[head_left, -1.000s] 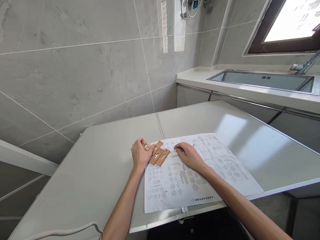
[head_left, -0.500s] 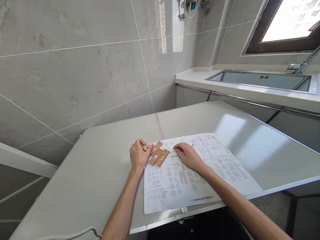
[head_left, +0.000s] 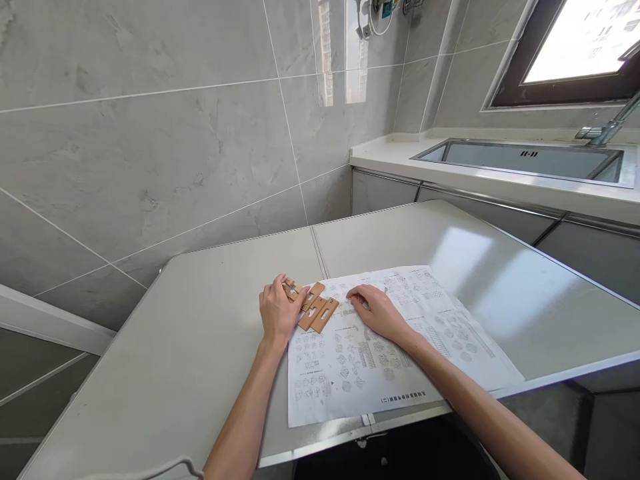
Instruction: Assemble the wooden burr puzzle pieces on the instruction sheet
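My left hand (head_left: 277, 310) is closed round the left end of some flat wooden puzzle pieces (head_left: 293, 288), its thumb lying over them and partly hiding them. Slotted wooden pieces (head_left: 325, 315) with small dark marks lie at a slant beside the thumb, overlapping the sheet's top left corner. Under them spreads a large white instruction sheet (head_left: 340, 407) printed with small diagrams. On this paper rests my right hand (head_left: 375, 310), fingers curled and nothing visible in them, a short way right of the pieces.
A pale folding table (head_left: 225, 393) carries everything, with a seam down its middle. Behind it rises a grey tiled wall (head_left: 175, 133). At the right stand a counter with a sink (head_left: 525, 160), a tap (head_left: 607, 130) and a window. A cable (head_left: 150, 472) crosses the lower left.
My left fingers and thumb have shifted slightly up and right over the wooden pieces, covering a little more of the middle ones. My right hand has stayed still.
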Tool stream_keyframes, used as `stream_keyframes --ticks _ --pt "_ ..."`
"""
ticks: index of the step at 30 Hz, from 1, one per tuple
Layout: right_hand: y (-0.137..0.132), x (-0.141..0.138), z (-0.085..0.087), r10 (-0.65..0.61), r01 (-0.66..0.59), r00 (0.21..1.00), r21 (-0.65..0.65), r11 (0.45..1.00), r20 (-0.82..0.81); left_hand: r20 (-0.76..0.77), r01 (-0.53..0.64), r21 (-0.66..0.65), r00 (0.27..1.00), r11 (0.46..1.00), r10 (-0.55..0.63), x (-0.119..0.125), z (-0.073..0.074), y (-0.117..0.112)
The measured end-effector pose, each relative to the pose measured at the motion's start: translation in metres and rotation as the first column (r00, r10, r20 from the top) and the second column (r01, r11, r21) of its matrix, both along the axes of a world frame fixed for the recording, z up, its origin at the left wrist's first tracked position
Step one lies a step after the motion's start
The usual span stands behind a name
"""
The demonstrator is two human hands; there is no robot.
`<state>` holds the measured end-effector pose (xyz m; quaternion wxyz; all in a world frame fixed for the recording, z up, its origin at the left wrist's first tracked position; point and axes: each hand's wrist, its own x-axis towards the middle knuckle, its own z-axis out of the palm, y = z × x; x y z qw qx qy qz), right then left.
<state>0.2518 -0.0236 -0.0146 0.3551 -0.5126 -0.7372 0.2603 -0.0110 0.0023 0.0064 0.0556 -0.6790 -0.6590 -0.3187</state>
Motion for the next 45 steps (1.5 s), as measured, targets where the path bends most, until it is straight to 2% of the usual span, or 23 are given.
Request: stream_keyframes --ticks 6,10,14,19,24,28,33,36,40,45 --pt "0.0 -0.001 0.004 -0.015 0.013 0.999 -0.034 0.999 -0.047 0.02 0.057 0.06 0.998 0.997 -0.058 0.006 0.006 -0.004" --pt "-0.001 -0.003 0.01 -0.016 -0.005 0.98 -0.102 0.995 -0.196 0.042 0.111 0.08 0.993 0.991 -0.115 0.016 0.009 -0.012" --pt "-0.002 -0.004 0.016 -0.01 -0.062 0.927 -0.18 0.982 -0.374 0.032 0.204 0.121 0.977 0.972 -0.209 0.027 0.009 -0.019" --pt "-0.002 -0.001 0.022 -0.03 -0.161 0.849 -0.312 0.936 -0.527 0.002 0.319 0.184 0.946 0.93 -0.325 0.037 0.01 -0.026" --pt "-0.003 0.0 0.025 -0.001 -0.269 0.775 -0.332 0.904 -0.632 -0.004 0.393 0.161 0.918 0.906 -0.397 0.043 0.011 -0.031" --pt "-0.006 -0.002 0.029 0.003 -0.372 0.717 -0.379 0.847 -0.697 -0.004 0.442 0.161 0.894 0.882 -0.447 0.047 0.013 -0.036" --pt "-0.009 -0.003 0.033 0.102 -0.602 0.574 -0.334 0.725 -0.813 -0.04 0.6 0.148 0.798 0.786 -0.602 0.051 0.013 -0.04" --pt "-0.01 -0.003 0.033 0.13 -0.681 0.512 -0.308 0.665 -0.849 -0.036 0.646 0.121 0.762 0.754 -0.646 0.052 0.012 -0.041" --pt "-0.01 -0.001 0.03 0.14 -0.701 0.509 -0.316 0.639 -0.849 -0.033 0.663 0.125 0.746 0.738 -0.665 0.052 0.011 -0.04" --pt "-0.012 0.0 0.03 0.163 -0.663 0.631 -0.418 0.621 -0.759 -0.039 0.68 0.131 0.73 0.721 -0.682 0.053 0.012 -0.04"
